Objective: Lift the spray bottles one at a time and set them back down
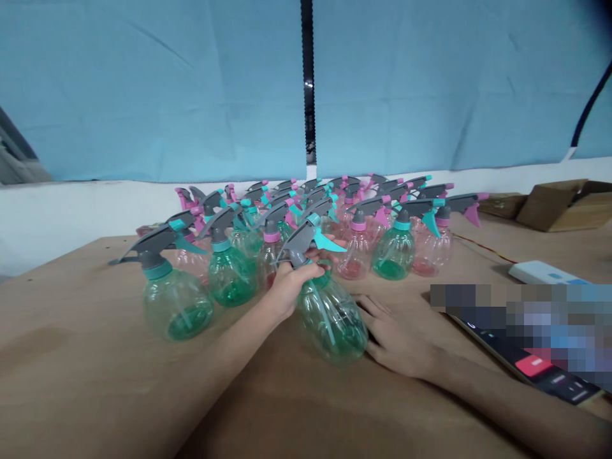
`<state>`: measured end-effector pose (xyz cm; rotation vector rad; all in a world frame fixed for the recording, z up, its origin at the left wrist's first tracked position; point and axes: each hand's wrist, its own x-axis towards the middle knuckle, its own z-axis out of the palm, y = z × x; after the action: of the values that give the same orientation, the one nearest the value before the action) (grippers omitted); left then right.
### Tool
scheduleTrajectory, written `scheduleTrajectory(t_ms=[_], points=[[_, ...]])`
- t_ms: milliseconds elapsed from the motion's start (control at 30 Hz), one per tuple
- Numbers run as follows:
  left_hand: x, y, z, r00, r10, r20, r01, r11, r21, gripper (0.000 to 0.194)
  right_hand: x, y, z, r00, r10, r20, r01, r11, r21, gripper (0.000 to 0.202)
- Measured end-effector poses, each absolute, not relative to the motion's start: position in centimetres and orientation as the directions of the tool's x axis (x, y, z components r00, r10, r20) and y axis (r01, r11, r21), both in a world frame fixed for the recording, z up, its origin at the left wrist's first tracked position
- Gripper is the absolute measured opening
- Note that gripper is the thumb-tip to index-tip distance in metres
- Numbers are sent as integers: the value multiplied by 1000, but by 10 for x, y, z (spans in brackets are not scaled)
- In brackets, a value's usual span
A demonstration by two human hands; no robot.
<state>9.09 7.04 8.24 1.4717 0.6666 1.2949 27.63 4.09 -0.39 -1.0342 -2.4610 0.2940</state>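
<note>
My left hand [290, 287] is closed around the neck of a clear green spray bottle [335, 322] with a grey head and turquoise trigger. This bottle tilts, its head leaning to the left and its base toward the right. My right hand [394, 335] lies low by the table at the bottle's right side, fingers stretched out, some tips hidden behind the bottle. Whether it touches the bottle I cannot tell. To the left stand another green spray bottle [176, 303] and a darker green one [233, 274]. A pink spray bottle [352, 255] is just behind my hands.
Several green and pink spray bottles crowd the back of the wooden table [86, 357]. At right lie a phone [507, 350] with a partly blurred screen and a white device [545, 273] with a cable. An open cardboard box [554, 204] sits farther back, before a blue curtain [191, 89].
</note>
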Motion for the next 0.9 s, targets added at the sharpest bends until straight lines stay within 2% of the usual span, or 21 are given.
scheduleTrajectory(t_ms=[167,333,500,567,700,767,800,900], points=[[89,72,81,264,885,385,-202,-339,919,32,276,41,-3,-628,715,307,611,698,-374,39],[90,65,80,118,938,325,-156,-306,939,15,276,40,-1,-623,708,331,594,704,-389,39],[91,63,82,220,921,321,-181,-285,941,19,276,42,-5,-628,707,327,584,705,-403,39],[91,65,83,270,898,347,-211,-297,931,28,276,42,-6,-579,736,351,575,674,-464,39],[91,68,84,293,880,373,-224,-316,922,40,275,31,-2,-333,833,442,470,553,-688,35],[93,67,84,296,874,384,-204,-335,920,39,271,20,3,-322,808,493,412,589,-695,43],[94,66,83,293,874,388,-185,-346,920,37,268,14,5,-354,788,504,414,615,-671,54],[101,62,79,252,887,386,-85,-377,922,25,258,1,8,-386,790,476,502,613,-610,83]])
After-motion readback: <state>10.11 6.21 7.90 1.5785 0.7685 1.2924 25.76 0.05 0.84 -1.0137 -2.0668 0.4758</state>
